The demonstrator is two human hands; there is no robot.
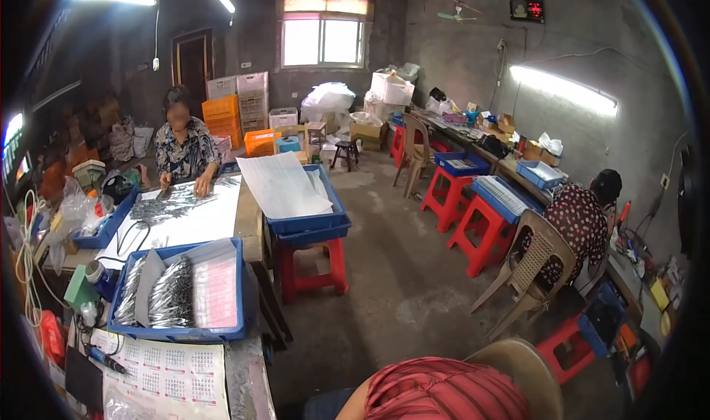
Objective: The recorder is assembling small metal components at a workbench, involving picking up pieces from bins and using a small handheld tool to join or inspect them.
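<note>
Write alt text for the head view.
A co-worker handles thin metal pieces on a white tabletop in a workshop. Nearer, a blue tray holds more; at right, another person sits on a chair, and a red striped top shows at the lower edge. The wearer's hands are not visible.

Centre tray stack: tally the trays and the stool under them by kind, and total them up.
Blue trays: 2, one on top of the other
Red stool: 1, beneath the trays
Total: 3
The pale sheets on top overlap too much to count, so they are left out.
</note>
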